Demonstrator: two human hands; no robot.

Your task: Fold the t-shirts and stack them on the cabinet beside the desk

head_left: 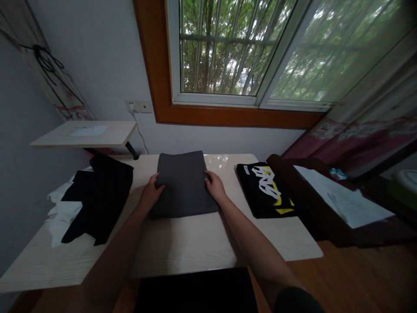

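A dark grey folded cloth, smooth and nearly square, lies in front of me on the pale table. My left hand is closed on its left edge, thumb on top and fingers at the side. On the opposite edge, my right hand pinches the cloth with the thumb and fingers. The underside of the cloth is hidden, and I cannot tell which kind of garment it is. To the right lies a folded black garment with a white and yellow print.
Loose black cloth and white cloth are heaped at the table's left. Behind them stands a small raised shelf with a paper on it. A dark brown piece of furniture holding paper sheets adjoins the right side.
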